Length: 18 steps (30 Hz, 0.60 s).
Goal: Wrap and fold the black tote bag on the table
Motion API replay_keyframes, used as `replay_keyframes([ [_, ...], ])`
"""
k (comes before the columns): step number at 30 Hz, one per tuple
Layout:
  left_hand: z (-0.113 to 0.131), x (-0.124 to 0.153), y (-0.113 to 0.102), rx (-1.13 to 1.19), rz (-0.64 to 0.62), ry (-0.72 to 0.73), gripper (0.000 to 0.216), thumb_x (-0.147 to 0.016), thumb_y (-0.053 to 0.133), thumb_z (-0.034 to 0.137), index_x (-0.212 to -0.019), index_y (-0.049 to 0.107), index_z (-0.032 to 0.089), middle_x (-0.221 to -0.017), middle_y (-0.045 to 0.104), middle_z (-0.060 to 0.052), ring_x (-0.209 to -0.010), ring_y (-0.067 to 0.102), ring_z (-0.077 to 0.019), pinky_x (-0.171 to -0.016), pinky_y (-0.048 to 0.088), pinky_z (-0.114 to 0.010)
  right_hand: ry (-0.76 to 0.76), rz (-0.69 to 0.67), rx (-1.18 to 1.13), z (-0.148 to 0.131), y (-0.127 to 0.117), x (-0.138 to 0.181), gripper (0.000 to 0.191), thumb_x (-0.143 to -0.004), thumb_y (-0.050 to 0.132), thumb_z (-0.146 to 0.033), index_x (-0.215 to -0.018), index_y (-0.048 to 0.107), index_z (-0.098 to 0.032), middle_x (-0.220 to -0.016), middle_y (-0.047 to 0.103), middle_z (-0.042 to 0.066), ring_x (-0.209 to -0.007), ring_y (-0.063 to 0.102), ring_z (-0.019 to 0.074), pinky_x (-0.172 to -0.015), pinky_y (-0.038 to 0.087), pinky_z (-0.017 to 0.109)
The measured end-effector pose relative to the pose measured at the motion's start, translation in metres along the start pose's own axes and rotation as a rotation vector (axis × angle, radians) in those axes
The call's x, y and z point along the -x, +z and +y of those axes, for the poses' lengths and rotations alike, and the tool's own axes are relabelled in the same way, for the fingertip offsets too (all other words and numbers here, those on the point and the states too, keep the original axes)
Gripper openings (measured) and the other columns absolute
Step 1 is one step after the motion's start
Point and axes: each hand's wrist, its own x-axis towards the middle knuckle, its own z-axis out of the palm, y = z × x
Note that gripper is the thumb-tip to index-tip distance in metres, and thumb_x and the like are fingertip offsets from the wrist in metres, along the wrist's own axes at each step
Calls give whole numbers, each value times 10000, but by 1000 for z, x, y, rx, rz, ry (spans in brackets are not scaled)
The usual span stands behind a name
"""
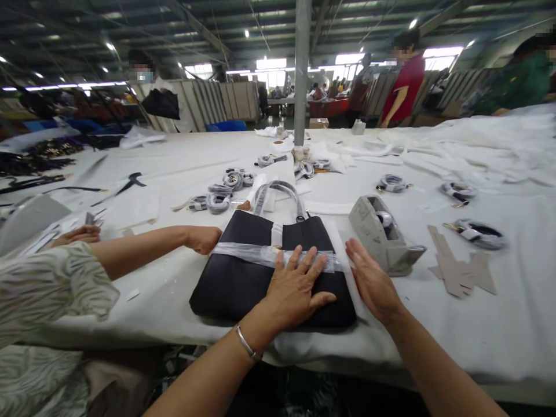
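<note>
At table centre: black bag (pixel 260 272) lying flat, tape band (pixel 260 255) across it.
Left hand (pixel 295 284): fingers spread, pressing tape (apparently smoothing step).
Right hand (pixel 373 284): open, flat at bag's 3 o'clock edge.
Co-worker's hand (pixel 204 238): at 9 o'clock edge.
Next, likely: firm, even pressure.

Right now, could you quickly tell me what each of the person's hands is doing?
Left hand: open, flat on the black bag, over the tape band.
Right hand: open, holding nothing, at the bag's right edge.

you're in a big factory hall, a bag workshop: steel roof trusses with strip lights overhead, a support column (pixel 301 69) rising through a long white-covered worktable (pixel 478 324). coiled strap bundles (pixel 219 200) lie scattered across it, a tape dispenser (pixel 384 234) sits close, and other workers (pixel 402 78) stand at tables beyond.
</note>
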Motion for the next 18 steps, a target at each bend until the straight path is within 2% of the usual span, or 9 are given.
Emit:
replay_keyframes([
  [5, 3, -4, 2, 18, 4, -10, 757, -852, 183, 748, -1480, 118, 329, -1545, 195, 7, -1419, 156, -323, -1104, 160, -694, -1, 50, 177, -3, 12, -2, 588, -861, 567, -504, -1378, 486, -238, -1488, 382, -18, -1406, 279, 187, -1203, 140, 341],
  [9, 4, -5, 6, 44, -13, -14, 767, -851, 192, 752, -1481, 102, 326, -1544, 196, 8, -1418, 160, -320, -1099, 171, -693, 20, 67, 263, -6, 21, -1, 625, -872, 530, -484, -1426, 418, -218, -1515, 329, -14, -1419, 244, 183, -1203, 126, 343],
  [15, 3, -6, 11, 40, 2, 4, 728, -857, 188, 750, -1472, 94, 372, -1542, 198, 45, -1419, 146, -296, -1093, 132, -702, -93, 12, 485, 5, 24, -10, 699, -868, 435, -443, -1477, 302, -128, -1545, 253, 51, -1433, 200, 180, -1202, 106, 360],
  [18, 2, -5, 14, 22, 25, 10, 713, -869, 274, 728, -1470, 144, 367, -1537, 227, 31, -1409, 155, -308, -1094, 134, -688, -108, -11, 534, 9, 26, -10, 721, -870, 386, -457, -1477, 280, -84, -1545, 244, 98, -1432, 205, 198, -1197, 141, 389],
])
